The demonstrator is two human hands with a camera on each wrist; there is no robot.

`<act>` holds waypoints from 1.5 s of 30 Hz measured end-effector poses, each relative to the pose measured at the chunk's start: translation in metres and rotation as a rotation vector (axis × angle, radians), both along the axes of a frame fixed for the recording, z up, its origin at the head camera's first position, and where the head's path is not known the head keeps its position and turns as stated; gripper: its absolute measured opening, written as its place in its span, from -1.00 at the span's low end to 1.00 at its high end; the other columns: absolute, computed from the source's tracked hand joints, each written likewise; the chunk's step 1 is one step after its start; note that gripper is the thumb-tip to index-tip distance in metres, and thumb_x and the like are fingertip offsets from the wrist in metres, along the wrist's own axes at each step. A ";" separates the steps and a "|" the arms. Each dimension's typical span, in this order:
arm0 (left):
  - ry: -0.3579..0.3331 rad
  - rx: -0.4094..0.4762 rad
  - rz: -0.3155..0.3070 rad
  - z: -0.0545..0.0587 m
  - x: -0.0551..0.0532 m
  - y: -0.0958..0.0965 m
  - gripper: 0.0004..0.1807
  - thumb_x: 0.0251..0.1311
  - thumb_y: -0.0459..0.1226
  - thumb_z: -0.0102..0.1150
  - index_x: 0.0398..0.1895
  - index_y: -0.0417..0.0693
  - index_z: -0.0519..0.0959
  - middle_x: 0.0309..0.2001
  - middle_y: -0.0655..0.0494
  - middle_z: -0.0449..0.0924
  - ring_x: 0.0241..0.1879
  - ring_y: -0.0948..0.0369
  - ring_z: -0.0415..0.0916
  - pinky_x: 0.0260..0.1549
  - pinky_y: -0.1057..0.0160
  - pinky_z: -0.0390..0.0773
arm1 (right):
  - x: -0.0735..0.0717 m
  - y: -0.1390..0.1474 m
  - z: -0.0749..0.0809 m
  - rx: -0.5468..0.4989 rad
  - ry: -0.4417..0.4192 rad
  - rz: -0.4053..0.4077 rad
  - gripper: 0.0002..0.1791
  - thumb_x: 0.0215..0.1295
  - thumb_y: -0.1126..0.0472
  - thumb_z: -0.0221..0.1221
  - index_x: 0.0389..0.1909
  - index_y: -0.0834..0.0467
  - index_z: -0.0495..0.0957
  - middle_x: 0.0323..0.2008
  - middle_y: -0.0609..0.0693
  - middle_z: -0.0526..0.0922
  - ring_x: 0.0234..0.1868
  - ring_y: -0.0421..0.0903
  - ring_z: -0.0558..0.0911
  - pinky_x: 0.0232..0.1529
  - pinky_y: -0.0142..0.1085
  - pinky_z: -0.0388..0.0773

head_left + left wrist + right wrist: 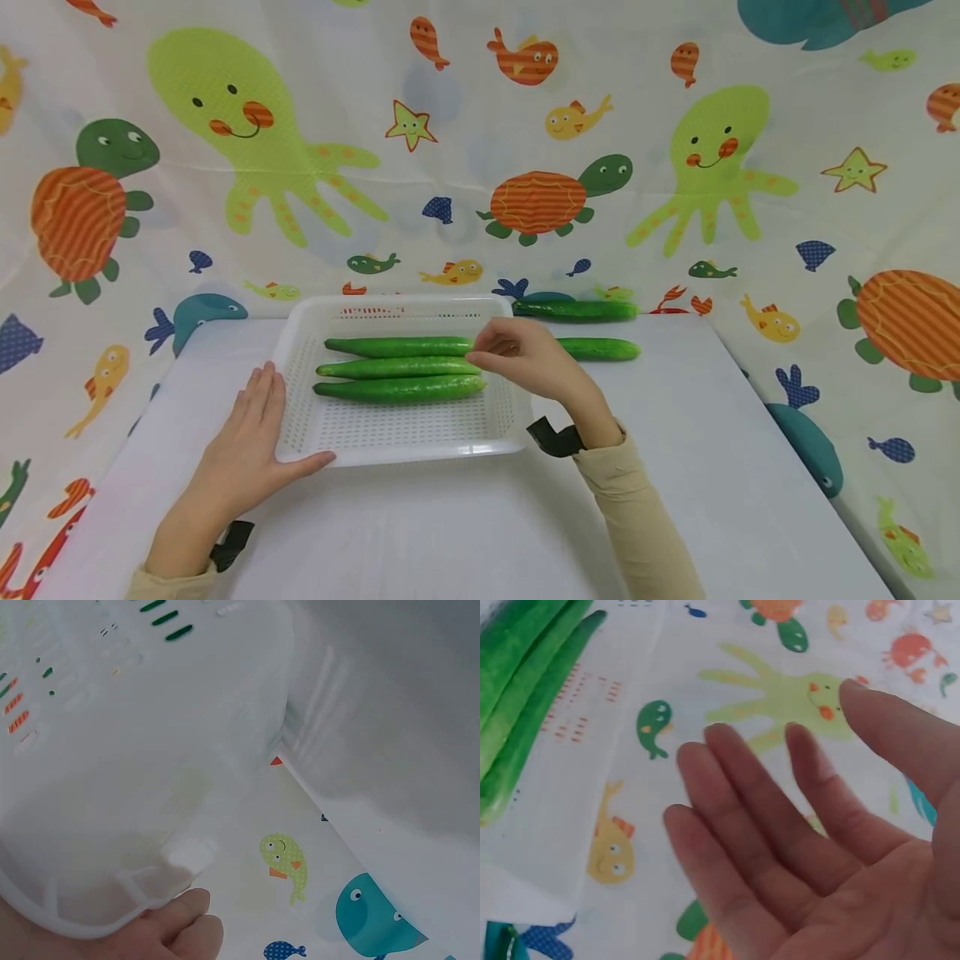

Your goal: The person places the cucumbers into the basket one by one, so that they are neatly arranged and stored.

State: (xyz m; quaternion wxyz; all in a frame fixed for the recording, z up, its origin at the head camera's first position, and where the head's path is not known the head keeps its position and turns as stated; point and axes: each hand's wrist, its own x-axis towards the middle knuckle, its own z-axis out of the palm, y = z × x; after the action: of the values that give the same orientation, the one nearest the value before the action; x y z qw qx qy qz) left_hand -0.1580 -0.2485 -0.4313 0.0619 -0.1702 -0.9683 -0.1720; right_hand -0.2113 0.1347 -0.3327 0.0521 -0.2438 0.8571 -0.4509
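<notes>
A white perforated plastic basket (405,454) stands on the table, with three green cucumbers (401,389) lying side by side in it. My left hand (243,437) touches the basket's left side with straight fingers, its thumb at the front rim. In the left wrist view its fingers (196,937) show beside the basket corner. Above the basket's right side hovers my right hand (532,354), fingers loosely bent and holding nothing; it hides the right ends of some cucumbers. The right wrist view shows its palm (855,915) bare and the fingers spread apart.
Right of the basket, one more cucumber (600,349) lies on the white table (675,467), partly behind my right hand. Another cucumber (577,310) lies farther back, near the table's far edge. A cloth (450,108) printed with sea animals hangs behind.
</notes>
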 end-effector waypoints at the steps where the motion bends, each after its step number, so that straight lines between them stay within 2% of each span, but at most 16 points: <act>1: -0.004 0.002 0.003 0.000 0.000 0.000 0.44 -0.03 0.33 0.32 0.50 -0.48 -0.25 0.56 -0.28 -0.49 0.54 -0.15 -0.50 0.45 0.07 -0.51 | 0.004 0.003 0.001 -0.025 0.022 0.005 -0.92 0.35 0.13 0.27 -0.26 0.05 0.64 -0.28 -0.11 0.66 -0.20 -0.17 0.64 -0.06 -0.21 0.61; 6: -0.005 0.005 0.008 0.000 0.001 0.000 0.44 -0.04 0.34 0.33 0.50 -0.48 -0.25 0.56 -0.31 -0.46 0.54 -0.15 -0.50 0.45 0.07 -0.51 | 0.019 0.019 0.004 -0.119 0.147 -0.017 -0.93 0.35 0.19 0.27 -0.20 0.03 0.67 -0.20 -0.17 0.68 -0.08 -0.20 0.63 0.08 -0.13 0.57; 11: 0.001 0.003 0.008 -0.001 0.001 -0.001 0.44 -0.04 0.33 0.33 0.50 -0.49 -0.24 0.56 -0.31 -0.44 0.54 -0.14 -0.49 0.45 0.08 -0.50 | 0.028 0.036 0.001 -0.218 0.253 -0.027 -0.87 0.34 0.34 0.24 -0.13 0.16 0.66 -0.11 -0.06 0.71 0.04 -0.11 0.62 0.15 -0.08 0.54; 17: 0.004 0.006 0.006 -0.002 0.000 -0.001 0.43 -0.04 0.33 0.33 0.50 -0.48 -0.23 0.56 -0.29 -0.45 0.54 -0.13 -0.50 0.45 0.06 -0.49 | 0.029 0.059 -0.001 -0.386 0.348 -0.032 -0.84 0.30 0.52 0.17 -0.15 0.31 0.62 -0.14 0.16 0.70 0.02 0.00 0.64 0.13 -0.16 0.56; 21: 0.004 0.006 0.007 -0.002 0.000 -0.002 0.43 -0.04 0.33 0.33 0.51 -0.47 -0.23 0.56 -0.28 -0.46 0.54 -0.13 -0.49 0.45 0.08 -0.50 | 0.027 0.076 -0.006 -0.470 0.392 -0.105 -0.84 0.32 0.55 0.13 -0.15 0.39 0.61 -0.17 0.20 0.70 -0.04 0.00 0.66 0.08 -0.24 0.57; 30: -0.009 0.007 0.008 -0.001 0.000 -0.001 0.42 -0.01 0.33 0.31 0.52 -0.45 -0.26 0.57 -0.23 -0.51 0.54 -0.11 -0.53 0.45 0.09 -0.51 | 0.013 0.112 -0.019 -0.664 0.395 -0.287 -0.85 0.38 0.48 0.11 -0.17 0.54 0.53 -0.21 0.21 0.72 -0.09 0.02 0.68 0.09 -0.26 0.53; 35: -0.005 0.010 0.005 -0.001 0.000 -0.001 0.43 -0.02 0.33 0.32 0.51 -0.46 -0.26 0.56 -0.24 -0.51 0.54 -0.12 -0.52 0.45 0.12 -0.52 | -0.004 0.132 -0.035 -0.750 0.428 -0.445 -0.79 0.38 0.40 0.16 -0.19 0.55 0.53 -0.26 0.13 0.74 -0.10 0.01 0.66 0.13 -0.26 0.51; 38: -0.009 0.010 0.009 0.000 0.001 0.000 0.43 -0.02 0.33 0.32 0.51 -0.46 -0.26 0.56 -0.25 -0.51 0.54 -0.13 -0.51 0.44 0.12 -0.53 | -0.014 0.146 -0.048 -0.800 0.434 -0.501 -0.77 0.38 0.40 0.17 -0.19 0.57 0.52 -0.26 0.15 0.73 -0.09 0.03 0.65 0.14 -0.25 0.49; 41: -0.011 0.007 0.013 0.001 0.001 0.000 0.43 -0.02 0.33 0.32 0.51 -0.45 -0.27 0.56 -0.25 -0.52 0.54 -0.12 -0.52 0.45 0.11 -0.51 | -0.023 0.159 -0.064 -0.814 0.377 -0.574 -0.75 0.39 0.36 0.17 -0.13 0.54 0.53 -0.19 0.14 0.73 -0.04 0.01 0.64 0.19 -0.27 0.44; 45: -0.011 0.006 0.012 0.001 0.001 0.000 0.44 -0.03 0.34 0.32 0.52 -0.45 -0.27 0.56 -0.23 -0.53 0.54 -0.11 -0.52 0.45 0.11 -0.51 | -0.029 0.174 -0.088 -0.792 0.191 -0.693 -0.69 0.42 0.27 0.18 0.04 0.41 0.56 -0.02 0.07 0.70 0.13 -0.07 0.55 0.25 -0.35 0.35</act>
State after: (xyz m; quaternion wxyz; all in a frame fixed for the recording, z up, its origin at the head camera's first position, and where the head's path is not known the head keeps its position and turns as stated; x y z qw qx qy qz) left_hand -0.1567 -0.2488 -0.4301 0.0580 -0.1635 -0.9691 -0.1754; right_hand -0.2402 0.3084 -0.4209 -0.2739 0.0124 0.6526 -0.7063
